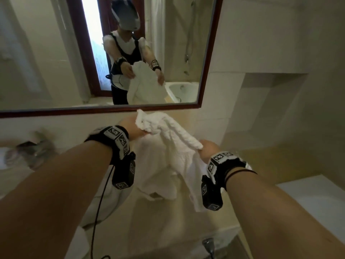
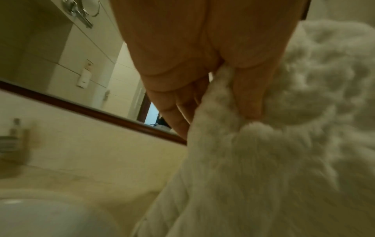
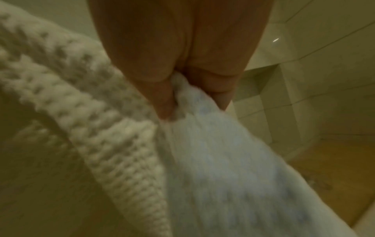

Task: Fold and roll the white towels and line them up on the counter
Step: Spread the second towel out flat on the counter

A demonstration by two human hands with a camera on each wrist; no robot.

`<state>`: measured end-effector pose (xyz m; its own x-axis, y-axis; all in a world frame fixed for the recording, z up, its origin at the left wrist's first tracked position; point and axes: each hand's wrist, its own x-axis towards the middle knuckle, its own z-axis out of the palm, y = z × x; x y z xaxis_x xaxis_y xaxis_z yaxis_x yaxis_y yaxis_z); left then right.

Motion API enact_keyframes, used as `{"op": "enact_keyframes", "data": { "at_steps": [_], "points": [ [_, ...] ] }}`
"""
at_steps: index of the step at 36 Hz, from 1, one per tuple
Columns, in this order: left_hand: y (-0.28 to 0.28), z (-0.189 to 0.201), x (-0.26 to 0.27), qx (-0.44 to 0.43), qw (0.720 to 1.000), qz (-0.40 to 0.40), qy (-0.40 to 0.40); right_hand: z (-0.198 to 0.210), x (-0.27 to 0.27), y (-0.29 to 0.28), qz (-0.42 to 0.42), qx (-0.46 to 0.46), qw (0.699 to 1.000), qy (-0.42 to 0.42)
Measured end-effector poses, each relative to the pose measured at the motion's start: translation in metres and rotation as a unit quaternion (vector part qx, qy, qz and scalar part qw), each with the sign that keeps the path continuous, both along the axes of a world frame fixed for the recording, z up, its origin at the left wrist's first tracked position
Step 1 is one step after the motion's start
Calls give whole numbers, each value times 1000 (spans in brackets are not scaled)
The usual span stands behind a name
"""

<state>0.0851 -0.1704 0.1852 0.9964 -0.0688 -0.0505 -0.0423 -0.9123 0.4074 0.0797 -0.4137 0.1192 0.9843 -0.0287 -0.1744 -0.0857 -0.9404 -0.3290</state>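
A white towel (image 1: pixel 168 156) hangs in the air above the counter (image 1: pixel 280 165), held up by both hands. My left hand (image 1: pixel 133 130) pinches a bunched top corner; in the left wrist view the thumb presses the towel (image 2: pixel 263 160) against the fingers (image 2: pixel 178 112). My right hand (image 1: pixel 207 150) pinches the top edge further right and nearer to me; in the right wrist view thumb and fingers (image 3: pixel 162 102) clamp the towel (image 3: pixel 213 160). The cloth sags between the hands and drapes down in loose folds.
A wood-framed mirror (image 1: pixel 112 110) hangs on the wall ahead and reflects the person with the towel. A washbasin (image 2: pixel 40 213) and its tap (image 1: pixel 33 146) lie to the left. A tiled recess (image 1: pixel 270 94) is at the right, a white ledge (image 1: pixel 317 193) below it.
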Motion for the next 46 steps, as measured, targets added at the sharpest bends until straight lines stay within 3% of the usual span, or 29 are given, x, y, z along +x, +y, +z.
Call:
{"op": "enact_keyframes", "data": {
  "at_steps": [2, 5, 8, 10, 16, 19, 23, 29, 31, 35, 39, 42, 46],
  "points": [
    [17, -28, 5, 101, 992, -15, 77, -33, 1, 4, 52, -67, 993, 87],
    [42, -76, 13, 243, 946, -73, 203, -78, 4, 12, 134, -165, 958, 193],
    [52, -109, 23, 284, 909, -91, 290, -103, 12, 24, 154, -200, 930, 268],
    [62, -126, 37, 289, 891, -90, 339, -109, 23, 32, 143, -190, 934, 267],
    [57, -149, 78, 268, 908, -67, 315, -99, 66, 48, 76, -121, 964, 223],
    [43, -153, 96, 221, 936, -39, 272, -99, 82, 52, 65, -96, 967, 226],
    [28, -172, 118, 185, 948, -45, 254, -114, 104, 50, 38, -84, 967, 236],
    [0, -195, 134, 169, 930, -75, 318, -136, 136, 32, 20, -48, 970, 239],
    [-6, -203, 136, 177, 926, -79, 324, -145, 145, 29, 37, -75, 968, 237],
    [-6, -213, 137, 226, 893, -86, 378, -158, 154, 27, 124, -147, 959, 208],
    [-1, -207, 134, 262, 889, -90, 364, -151, 159, 28, 191, -177, 945, 200],
    [-5, -192, 134, 254, 897, -94, 349, -129, 171, 28, 190, -121, 965, 137],
    [-2, -147, 143, 194, 951, -33, 236, -94, 184, 24, 136, -34, 990, -28]
  ]
}}
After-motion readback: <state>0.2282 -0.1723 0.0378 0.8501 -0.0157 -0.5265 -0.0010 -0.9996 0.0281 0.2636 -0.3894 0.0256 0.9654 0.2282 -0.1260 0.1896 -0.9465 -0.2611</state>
